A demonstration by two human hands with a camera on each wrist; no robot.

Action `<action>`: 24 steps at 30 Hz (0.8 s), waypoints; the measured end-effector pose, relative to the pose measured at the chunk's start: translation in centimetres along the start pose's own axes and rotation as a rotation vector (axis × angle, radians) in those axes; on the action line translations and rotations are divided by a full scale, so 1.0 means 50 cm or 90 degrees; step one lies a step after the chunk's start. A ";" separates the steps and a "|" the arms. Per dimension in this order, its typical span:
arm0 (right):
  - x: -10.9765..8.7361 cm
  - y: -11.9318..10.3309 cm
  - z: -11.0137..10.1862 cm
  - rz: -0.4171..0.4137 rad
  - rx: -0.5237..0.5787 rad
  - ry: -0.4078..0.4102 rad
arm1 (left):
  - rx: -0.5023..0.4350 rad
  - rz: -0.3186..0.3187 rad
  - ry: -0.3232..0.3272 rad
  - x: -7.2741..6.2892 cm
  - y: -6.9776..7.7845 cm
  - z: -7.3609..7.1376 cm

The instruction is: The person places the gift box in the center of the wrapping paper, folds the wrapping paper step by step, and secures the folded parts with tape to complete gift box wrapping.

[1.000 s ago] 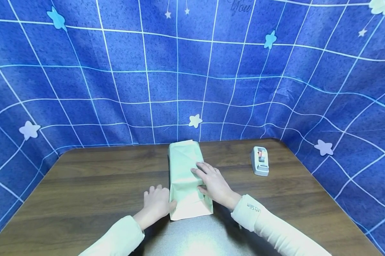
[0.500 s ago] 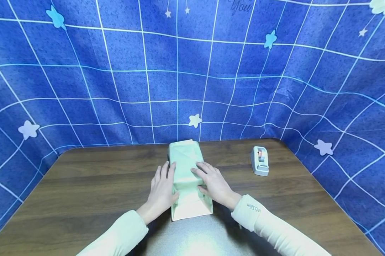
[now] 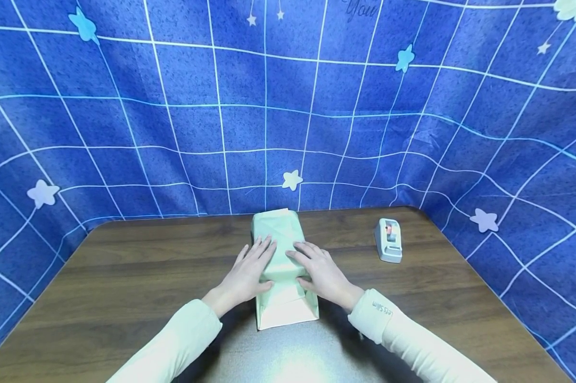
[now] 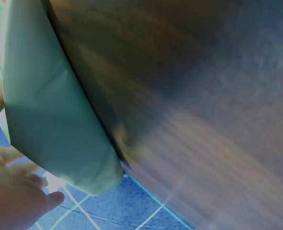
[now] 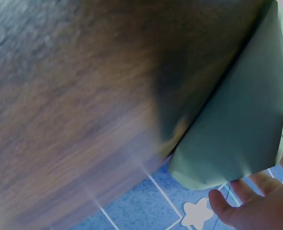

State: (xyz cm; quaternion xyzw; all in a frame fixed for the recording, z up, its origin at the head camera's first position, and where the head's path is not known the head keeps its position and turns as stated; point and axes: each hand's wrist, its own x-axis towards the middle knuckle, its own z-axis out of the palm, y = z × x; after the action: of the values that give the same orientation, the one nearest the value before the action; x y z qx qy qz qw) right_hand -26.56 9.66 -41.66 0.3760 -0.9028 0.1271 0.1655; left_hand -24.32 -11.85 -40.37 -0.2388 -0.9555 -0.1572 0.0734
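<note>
A long package wrapped in pale green paper (image 3: pixel 279 226) lies on the table with its near end toward me. At that end an unfolded paper flap (image 3: pixel 288 315) spreads out flat and pale. My left hand (image 3: pixel 246 272) rests on the package's left upper edge, fingers stretched forward. Across from it, my right hand (image 3: pixel 323 272) lies on the right side with extended fingers. The left wrist view shows the package's smooth green side (image 4: pixel 55 105) beside the fingers; the right wrist view shows the opposite side (image 5: pixel 237 115). The package's contents are hidden.
A light blue tape dispenser (image 3: pixel 389 241) with a small roll stands on the wooden table (image 3: pixel 163 255) to the right. Behind the table hangs a blue curtain (image 3: pixel 240 127) with white grid lines and stars.
My left hand has moved from the package's near left corner forward and up onto its left top edge, its fingers now stretched out. The right hand has stayed almost still.
</note>
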 end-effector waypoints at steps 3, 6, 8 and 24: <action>0.001 0.004 -0.005 -0.004 0.021 -0.013 | 0.019 -0.002 -0.025 0.002 -0.001 -0.003; 0.001 0.010 -0.010 -0.013 0.048 -0.026 | 0.037 -0.006 -0.041 0.002 0.001 -0.006; -0.001 0.015 -0.013 -0.019 0.064 -0.035 | 0.049 -0.004 -0.042 0.001 0.003 -0.007; -0.002 0.076 -0.040 -0.148 0.264 -0.103 | 0.089 0.017 0.014 0.001 0.002 0.014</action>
State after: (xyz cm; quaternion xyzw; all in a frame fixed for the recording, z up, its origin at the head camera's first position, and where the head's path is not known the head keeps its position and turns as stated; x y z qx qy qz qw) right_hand -28.83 13.03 -40.26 0.5123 -0.8183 0.2594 0.0255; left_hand -24.37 -11.51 -41.01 -0.2442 -0.9599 -0.0918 0.1024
